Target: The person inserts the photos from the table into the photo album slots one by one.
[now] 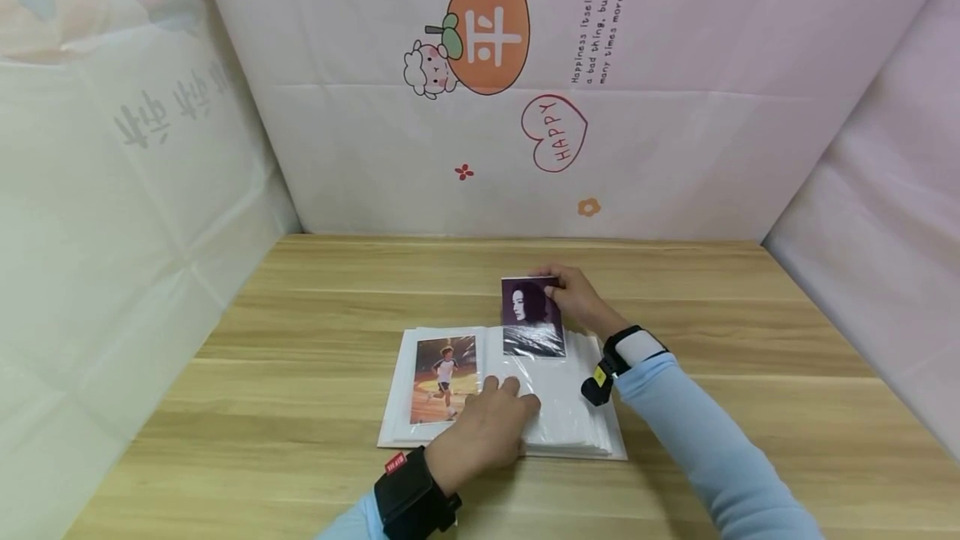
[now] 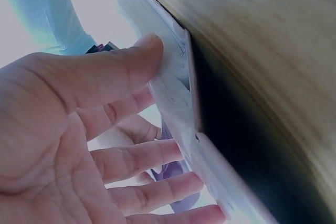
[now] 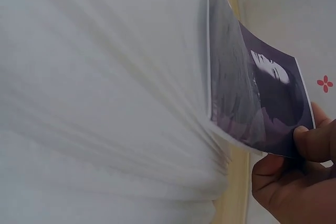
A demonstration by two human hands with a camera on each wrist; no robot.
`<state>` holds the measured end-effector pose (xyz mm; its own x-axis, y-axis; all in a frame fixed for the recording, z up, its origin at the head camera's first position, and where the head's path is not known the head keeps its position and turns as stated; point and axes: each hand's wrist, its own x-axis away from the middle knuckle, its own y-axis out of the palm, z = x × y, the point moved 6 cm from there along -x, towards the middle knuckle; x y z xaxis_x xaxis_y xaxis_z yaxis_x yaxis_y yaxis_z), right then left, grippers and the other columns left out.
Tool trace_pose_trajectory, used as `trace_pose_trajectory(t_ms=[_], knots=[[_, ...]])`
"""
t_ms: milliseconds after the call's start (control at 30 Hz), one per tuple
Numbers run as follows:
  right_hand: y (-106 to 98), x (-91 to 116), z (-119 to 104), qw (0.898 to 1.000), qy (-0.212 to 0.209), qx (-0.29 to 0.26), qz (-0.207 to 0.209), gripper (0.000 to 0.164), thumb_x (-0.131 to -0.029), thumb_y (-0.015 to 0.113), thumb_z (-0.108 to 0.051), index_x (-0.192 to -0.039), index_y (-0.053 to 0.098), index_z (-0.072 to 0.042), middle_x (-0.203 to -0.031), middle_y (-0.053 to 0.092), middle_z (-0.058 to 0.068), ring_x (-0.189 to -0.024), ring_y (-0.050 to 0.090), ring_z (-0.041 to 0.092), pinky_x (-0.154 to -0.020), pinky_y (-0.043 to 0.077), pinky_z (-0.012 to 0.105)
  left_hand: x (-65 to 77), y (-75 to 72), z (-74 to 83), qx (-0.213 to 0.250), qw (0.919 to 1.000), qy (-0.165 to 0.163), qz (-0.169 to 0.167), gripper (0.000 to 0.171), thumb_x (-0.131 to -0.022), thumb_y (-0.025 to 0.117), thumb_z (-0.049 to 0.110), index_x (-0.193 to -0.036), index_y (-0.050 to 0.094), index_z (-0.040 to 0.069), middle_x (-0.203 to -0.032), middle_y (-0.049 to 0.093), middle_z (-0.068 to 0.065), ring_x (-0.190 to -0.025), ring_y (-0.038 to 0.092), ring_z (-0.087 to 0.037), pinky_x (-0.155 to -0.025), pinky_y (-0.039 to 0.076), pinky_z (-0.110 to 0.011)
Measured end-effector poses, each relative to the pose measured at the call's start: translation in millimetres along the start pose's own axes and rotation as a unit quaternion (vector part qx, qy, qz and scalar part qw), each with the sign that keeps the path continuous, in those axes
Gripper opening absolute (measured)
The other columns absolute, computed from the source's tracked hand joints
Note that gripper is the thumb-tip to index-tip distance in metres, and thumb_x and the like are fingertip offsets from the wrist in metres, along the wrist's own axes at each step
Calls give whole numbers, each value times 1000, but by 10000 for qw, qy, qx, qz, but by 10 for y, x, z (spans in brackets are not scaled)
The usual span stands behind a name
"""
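Note:
An open photo album (image 1: 555, 407) with clear pockets lies on the table. My right hand (image 1: 576, 297) pinches a dark purple photo (image 1: 531, 307) by its upper right edge, thumb in front. The photo's lower part sits inside the right page's clear pocket, while its upper part sticks out past the page's top edge. In the right wrist view the photo (image 3: 273, 93) bends slightly, the plastic film over its lower end. My left hand (image 1: 495, 423) rests on the album near the spine, fingers spread and fingertips on the pages. On the left page is a photo of a runner (image 1: 444, 380).
The album lies on a wood-grain table (image 1: 300, 390). A printed white cloth (image 1: 360, 157) stands as a wall behind the table, and more cloth hangs at both sides. Several further album pages (image 2: 176, 45) are stacked beneath the open one.

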<state>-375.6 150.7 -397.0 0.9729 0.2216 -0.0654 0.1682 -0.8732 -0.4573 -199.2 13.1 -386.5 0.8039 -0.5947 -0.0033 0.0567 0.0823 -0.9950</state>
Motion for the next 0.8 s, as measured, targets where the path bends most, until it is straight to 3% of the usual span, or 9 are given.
trace_pose_trajectory(t_ms=[267, 800], knots=[[35, 46, 53, 9992, 183, -290, -212, 31, -92, 41, 10, -118, 58, 3, -110, 56, 21, -92, 54, 26, -69, 47, 29, -4, 2, 2, 27, 10000, 19, -44, 38, -65, 81, 23, -99, 66, 20, -90, 52, -3, -80, 47, -22, -51, 42, -32], [68, 179, 69, 9990, 82, 276, -353, 32, -88, 48, 10, -117, 59, 2, -108, 60, 19, -77, 50, 18, -63, 43, 26, -11, 10, 3, 96, 9999, 23, -92, 39, -65, 81, 23, -101, 65, 18, -93, 53, -5, -82, 47, -24, -52, 44, -33]])
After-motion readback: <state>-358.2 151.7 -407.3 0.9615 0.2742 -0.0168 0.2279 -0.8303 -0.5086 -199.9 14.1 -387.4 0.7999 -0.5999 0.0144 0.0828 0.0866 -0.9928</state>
